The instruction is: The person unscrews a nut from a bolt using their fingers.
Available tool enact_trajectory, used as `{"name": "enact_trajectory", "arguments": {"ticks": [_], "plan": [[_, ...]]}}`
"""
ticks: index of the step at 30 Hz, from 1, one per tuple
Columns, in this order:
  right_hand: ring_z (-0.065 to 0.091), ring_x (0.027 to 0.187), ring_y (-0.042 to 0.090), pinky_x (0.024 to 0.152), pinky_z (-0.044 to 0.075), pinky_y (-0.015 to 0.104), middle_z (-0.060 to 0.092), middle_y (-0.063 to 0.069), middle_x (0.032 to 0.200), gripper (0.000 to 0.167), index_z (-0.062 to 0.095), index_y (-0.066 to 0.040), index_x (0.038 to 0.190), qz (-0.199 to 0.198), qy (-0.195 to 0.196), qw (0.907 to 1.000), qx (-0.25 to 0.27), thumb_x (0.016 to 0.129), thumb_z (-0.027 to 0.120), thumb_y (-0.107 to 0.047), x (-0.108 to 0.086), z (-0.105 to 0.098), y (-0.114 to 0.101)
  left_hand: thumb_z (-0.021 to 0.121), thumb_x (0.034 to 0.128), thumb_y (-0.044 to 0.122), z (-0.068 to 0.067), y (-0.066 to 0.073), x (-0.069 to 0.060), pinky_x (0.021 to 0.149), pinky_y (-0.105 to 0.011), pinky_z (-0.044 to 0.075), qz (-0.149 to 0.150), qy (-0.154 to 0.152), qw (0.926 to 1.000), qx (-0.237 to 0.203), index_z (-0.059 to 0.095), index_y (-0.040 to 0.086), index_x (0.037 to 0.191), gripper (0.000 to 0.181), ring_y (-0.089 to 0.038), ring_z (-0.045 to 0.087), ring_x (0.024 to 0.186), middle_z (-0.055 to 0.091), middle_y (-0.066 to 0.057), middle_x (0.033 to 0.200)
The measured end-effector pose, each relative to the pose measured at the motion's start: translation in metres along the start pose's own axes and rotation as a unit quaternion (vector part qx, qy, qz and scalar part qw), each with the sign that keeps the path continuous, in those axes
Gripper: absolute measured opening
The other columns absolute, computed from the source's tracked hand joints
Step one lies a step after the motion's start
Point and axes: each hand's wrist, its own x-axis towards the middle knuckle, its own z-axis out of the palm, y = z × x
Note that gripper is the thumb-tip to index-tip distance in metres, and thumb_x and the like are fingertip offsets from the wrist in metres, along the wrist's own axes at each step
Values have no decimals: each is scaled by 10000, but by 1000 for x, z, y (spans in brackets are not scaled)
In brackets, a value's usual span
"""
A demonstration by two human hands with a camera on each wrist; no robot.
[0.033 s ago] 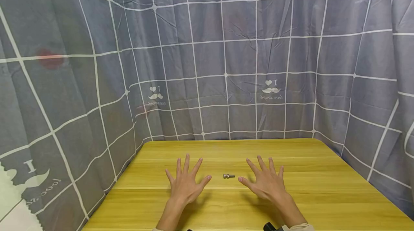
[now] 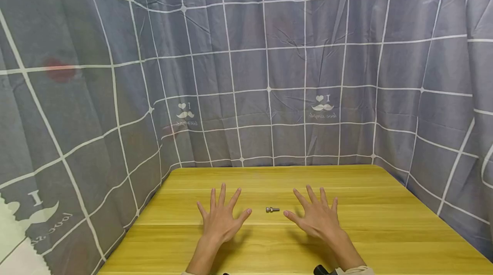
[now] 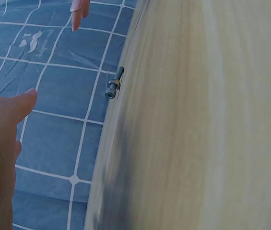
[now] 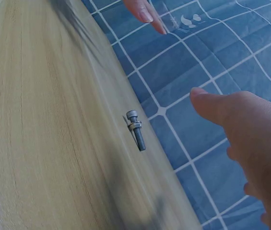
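A small metal bolt with a round socket head lies on its side on the wooden table. A nut sits on its shank close under the head, as the right wrist view shows. To the left of the bolt, my left hand is spread palm down, fingers straight and apart. On the other side my right hand is held the same way, its thumb tip nearest the bolt. Both hands cast shadows on the table and hold nothing. Neither one touches the bolt.
A grey curtain with a white grid hangs behind the table and along both sides. Near the right wrist, a black object shows at the bottom edge of the head view. A pale scalloped edge appears at lower left.
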Motion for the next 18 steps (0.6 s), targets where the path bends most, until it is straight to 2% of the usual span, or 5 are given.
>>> {"name": "enact_trajectory", "arguments": {"ticks": [5,8,12,18], "plan": [[141,1442,640,1016,3,858,322,252,1619,889,480,-212,1570,54,-50,10000,-32,921,457,-819,-2,0,0,495,963,734,0,1,-2,1038,-832,-48,8,-75,10000,19,466,315,1574,742,-489,89,1526,196,-158,1692],[152,1438,645,1016,8,858,328,255,1616,866,483,-206,1567,61,-55,10000,-25,932,476,-795,-2,-1,-1,513,965,717,1,1,-2,1041,-831,-36,40,15,10000,19,474,317,1570,726,-485,105,1525,209,-156,1689],[193,1433,636,1016,38,861,350,244,1608,842,484,-205,1567,-15,27,10000,-65,945,483,-774,1,-2,-1,550,965,684,0,1,-1,1032,-839,-37,123,187,9996,-165,491,289,1560,717,-499,132,1516,230,-174,1679],[276,1420,601,1011,113,861,411,229,1572,805,502,-197,1553,-195,155,9997,-55,960,504,-741,4,-2,-1,559,972,670,-1,2,0,1026,-847,-18,136,26,9985,-530,486,279,1564,713,-492,111,1521,206,-175,1685]]}}
